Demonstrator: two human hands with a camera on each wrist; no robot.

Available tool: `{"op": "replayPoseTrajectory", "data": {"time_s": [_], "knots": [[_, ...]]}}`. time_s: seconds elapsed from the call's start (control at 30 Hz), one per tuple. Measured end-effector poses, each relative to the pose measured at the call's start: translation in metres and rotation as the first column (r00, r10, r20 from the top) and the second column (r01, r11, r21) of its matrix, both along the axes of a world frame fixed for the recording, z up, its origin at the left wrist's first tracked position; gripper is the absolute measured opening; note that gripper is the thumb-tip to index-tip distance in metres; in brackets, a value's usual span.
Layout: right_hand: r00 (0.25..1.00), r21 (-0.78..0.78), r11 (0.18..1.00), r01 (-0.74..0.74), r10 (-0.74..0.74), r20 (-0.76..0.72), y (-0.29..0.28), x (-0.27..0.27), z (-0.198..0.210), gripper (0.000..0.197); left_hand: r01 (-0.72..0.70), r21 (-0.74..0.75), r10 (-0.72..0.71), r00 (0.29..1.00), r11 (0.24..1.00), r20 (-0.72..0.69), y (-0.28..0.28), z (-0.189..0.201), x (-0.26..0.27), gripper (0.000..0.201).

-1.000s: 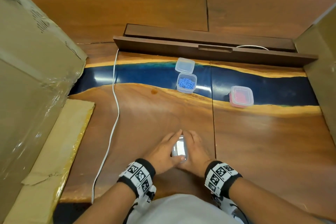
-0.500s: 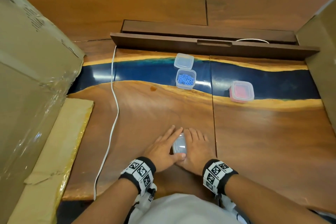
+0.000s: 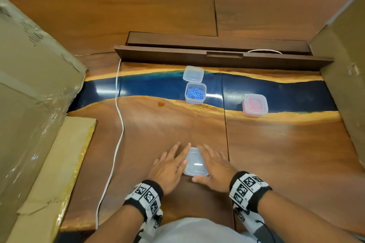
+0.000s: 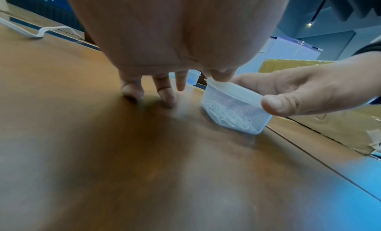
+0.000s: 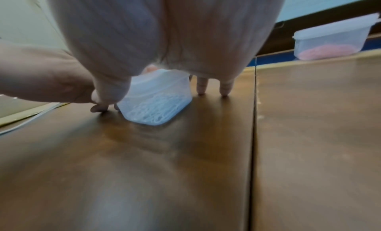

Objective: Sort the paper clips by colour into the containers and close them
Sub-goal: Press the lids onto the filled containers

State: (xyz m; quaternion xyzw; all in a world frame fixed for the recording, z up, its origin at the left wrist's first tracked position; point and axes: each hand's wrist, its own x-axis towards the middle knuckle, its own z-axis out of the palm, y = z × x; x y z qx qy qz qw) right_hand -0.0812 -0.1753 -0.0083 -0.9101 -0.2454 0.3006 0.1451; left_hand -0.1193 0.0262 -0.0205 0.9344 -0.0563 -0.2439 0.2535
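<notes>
Glossy wood table (image 3: 276, 163), translucent plastic container (image 3: 195, 162)

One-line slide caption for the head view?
Both hands, left and right, flank a lidded container of white clips; blue container open.

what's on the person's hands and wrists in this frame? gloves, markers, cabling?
No gloves: the left hand and right hand are bare. Each wrist carries a black band with white square tiles printed in black fiducial patterns. A patterned strap hangs under each band, and a thin dark cable runs beneath the right forearm. Forearms bare, no sleeves.
</notes>
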Motion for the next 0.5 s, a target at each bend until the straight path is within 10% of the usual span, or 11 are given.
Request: {"op": "replayPoseTrajectory", "data": {"time_s": [0.5], "knots": [[0.964, -0.291, 0.949, 0.122, -0.044, 0.262, -0.063, 0.189, 0.037, 0.093, -0.011, 0.191, -0.044, 0.959, 0.982, 0.280, -0.027, 0.048, 0.201, 0.090]]}}
